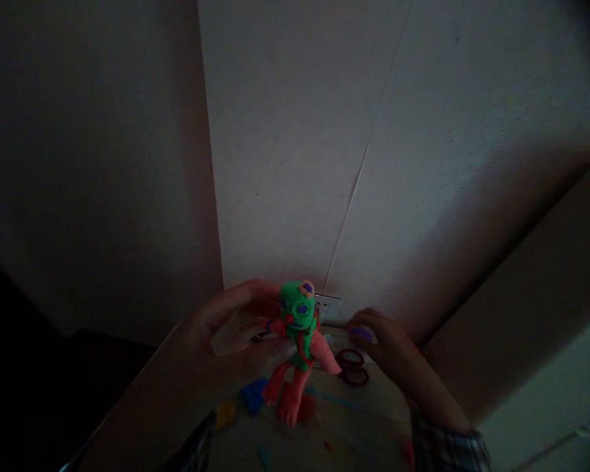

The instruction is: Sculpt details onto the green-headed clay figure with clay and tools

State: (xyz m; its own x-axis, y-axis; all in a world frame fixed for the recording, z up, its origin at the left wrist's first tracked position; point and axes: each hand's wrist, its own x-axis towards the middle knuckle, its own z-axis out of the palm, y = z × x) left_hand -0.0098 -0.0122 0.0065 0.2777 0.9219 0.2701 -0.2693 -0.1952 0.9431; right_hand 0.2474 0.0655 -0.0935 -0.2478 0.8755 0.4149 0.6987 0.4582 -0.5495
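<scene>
Clearly, left grip point(207, 354) snug around the green-headed figure point(303, 355).

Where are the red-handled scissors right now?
In the head view, the red-handled scissors lie on the brownish table, just right of the green-and-pink clay-like figure, near the right hand.

Open passage: air between modelling-clay figure point(303, 356) and right hand point(381, 333), above desk point(373, 426). Obstructions: figure's outstretched pink arm point(326, 354), partly spanning the gap; red-handled scissors point(353, 367), lying below; pale wall point(295, 164), behind.
</scene>
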